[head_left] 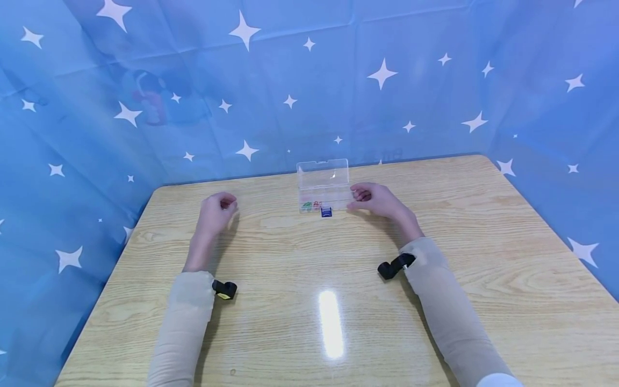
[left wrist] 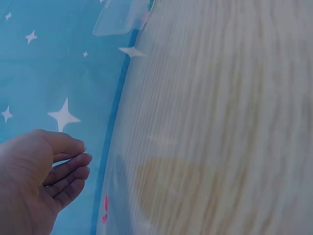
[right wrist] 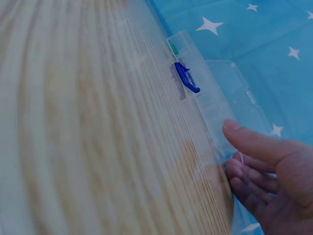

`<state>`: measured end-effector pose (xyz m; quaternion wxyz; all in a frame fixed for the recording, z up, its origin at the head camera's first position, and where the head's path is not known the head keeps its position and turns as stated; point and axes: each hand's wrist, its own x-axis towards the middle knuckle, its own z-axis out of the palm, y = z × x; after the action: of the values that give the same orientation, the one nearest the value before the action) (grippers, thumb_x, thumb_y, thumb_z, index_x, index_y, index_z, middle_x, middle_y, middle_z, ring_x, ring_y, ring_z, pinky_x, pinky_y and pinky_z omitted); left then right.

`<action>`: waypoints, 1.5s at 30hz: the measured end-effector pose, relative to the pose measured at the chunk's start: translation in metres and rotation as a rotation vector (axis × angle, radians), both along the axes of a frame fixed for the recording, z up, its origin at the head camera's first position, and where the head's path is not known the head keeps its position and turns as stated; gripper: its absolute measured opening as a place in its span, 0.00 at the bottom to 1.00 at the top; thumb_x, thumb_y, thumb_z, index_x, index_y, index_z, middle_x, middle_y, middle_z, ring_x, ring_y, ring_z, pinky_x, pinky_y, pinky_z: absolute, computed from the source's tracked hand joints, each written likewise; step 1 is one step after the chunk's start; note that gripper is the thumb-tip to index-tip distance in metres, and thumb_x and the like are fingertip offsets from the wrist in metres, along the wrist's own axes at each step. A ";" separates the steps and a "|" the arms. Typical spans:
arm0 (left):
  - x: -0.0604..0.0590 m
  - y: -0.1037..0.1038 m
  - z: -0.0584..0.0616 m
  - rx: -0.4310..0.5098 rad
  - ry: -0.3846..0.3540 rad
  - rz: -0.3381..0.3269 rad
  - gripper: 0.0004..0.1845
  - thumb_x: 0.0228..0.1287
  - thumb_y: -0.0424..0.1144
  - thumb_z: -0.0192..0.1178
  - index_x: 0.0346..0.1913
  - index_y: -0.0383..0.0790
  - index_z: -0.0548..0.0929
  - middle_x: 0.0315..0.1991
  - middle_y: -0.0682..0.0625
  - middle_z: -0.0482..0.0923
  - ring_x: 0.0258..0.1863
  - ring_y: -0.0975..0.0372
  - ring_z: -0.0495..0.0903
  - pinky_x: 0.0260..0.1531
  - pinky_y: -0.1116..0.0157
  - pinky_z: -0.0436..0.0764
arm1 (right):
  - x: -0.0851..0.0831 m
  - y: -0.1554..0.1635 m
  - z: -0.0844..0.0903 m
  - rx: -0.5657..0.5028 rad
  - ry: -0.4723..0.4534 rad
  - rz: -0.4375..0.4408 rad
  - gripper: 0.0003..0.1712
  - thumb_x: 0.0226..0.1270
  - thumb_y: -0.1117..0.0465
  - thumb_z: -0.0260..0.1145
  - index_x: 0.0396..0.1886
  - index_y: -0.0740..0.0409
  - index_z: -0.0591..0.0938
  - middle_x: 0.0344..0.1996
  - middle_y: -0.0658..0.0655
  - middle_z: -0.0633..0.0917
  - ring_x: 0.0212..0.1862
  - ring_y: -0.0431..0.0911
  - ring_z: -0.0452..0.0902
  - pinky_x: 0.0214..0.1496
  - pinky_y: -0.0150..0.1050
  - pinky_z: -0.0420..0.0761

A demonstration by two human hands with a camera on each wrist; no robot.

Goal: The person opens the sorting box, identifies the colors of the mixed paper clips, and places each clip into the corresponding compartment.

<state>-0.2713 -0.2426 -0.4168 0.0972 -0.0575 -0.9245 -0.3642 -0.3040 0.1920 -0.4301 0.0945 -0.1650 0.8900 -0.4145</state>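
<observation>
1. Clear plastic box near the far middle of the wooden table, lid swung open and standing up toward the star-printed blue backdrop.
2. Blue clip at the box's near edge, touching or just off the front wall; green and red bits inside the left part of the tray.
3. Right hand just beside the box's right end, fingers loosely curled, holding nothing; fingertips near the wall, contact not certain. From the right wrist view, thumb stretched toward the box's corner.
4. Left hand well apart from the box, out to the left, resting on the table with fingers hanging in a loose curl, gripping nothing.
5. Open bare wood between the two hands and across the whole near half, with only a bright glare streak there.
6. Far table edge close behind the box, tight against the backdrop; little room there. Wide free strips toward the left and right edges.
7. Black wrist cameras strapped on both beige sleeves.
</observation>
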 end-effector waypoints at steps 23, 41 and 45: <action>0.004 -0.038 -0.008 -0.076 -0.031 0.111 0.15 0.74 0.34 0.58 0.53 0.23 0.82 0.46 0.30 0.81 0.46 0.43 0.79 0.47 0.48 0.79 | 0.000 0.001 -0.003 -0.013 0.005 -0.001 0.38 0.66 0.54 0.74 0.70 0.65 0.72 0.54 0.62 0.80 0.56 0.54 0.76 0.64 0.49 0.74; -0.001 -0.040 -0.013 -0.171 -0.094 0.118 0.12 0.74 0.34 0.59 0.46 0.26 0.84 0.43 0.34 0.81 0.41 0.47 0.79 0.41 0.52 0.79 | 0.001 0.000 -0.002 -0.011 0.012 0.000 0.38 0.65 0.54 0.74 0.70 0.65 0.72 0.53 0.62 0.81 0.56 0.54 0.76 0.63 0.49 0.74; 0.000 -0.039 -0.012 -0.177 -0.118 0.115 0.11 0.75 0.34 0.58 0.46 0.26 0.84 0.44 0.33 0.81 0.41 0.46 0.79 0.41 0.52 0.79 | 0.001 0.000 -0.002 -0.019 0.005 -0.001 0.39 0.64 0.54 0.75 0.70 0.65 0.72 0.53 0.62 0.81 0.55 0.54 0.76 0.63 0.49 0.74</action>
<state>-0.2710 -0.2818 -0.4284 0.0581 0.0087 -0.9589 -0.2775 -0.3032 0.1925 -0.4324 0.0905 -0.1662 0.8863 -0.4228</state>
